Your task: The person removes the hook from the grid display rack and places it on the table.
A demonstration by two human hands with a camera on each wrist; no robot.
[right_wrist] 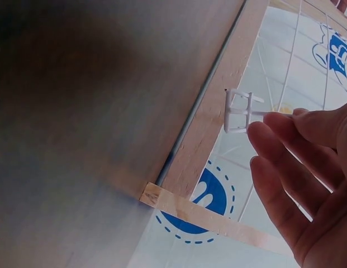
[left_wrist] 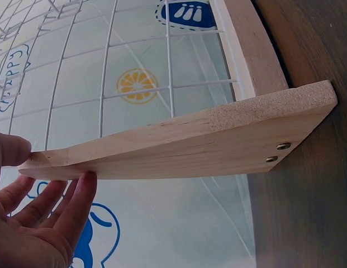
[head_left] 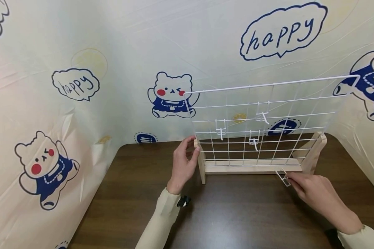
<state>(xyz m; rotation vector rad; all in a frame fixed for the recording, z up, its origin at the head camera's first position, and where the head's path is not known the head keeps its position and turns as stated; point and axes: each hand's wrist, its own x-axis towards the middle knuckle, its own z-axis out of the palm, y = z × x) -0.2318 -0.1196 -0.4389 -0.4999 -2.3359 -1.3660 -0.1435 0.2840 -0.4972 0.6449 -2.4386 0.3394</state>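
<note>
My left hand [head_left: 184,165] grips the wooden upright [head_left: 201,166]; my right hand [head_left: 323,194] pinches a hook [head_left: 282,178] at 4 o'clock. I'd square it to the grid [head_left: 278,140] first.

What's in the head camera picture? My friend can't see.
A person's right hand pinches a white hook near a wire rack bearing three hooks, while the left hand grips its wooden side. Cartoon bears decorate the backdrop.

Soft even light, pale glare on the dark tabletop [head_left: 219,223], right wrist view dim and blurred at left
</note>
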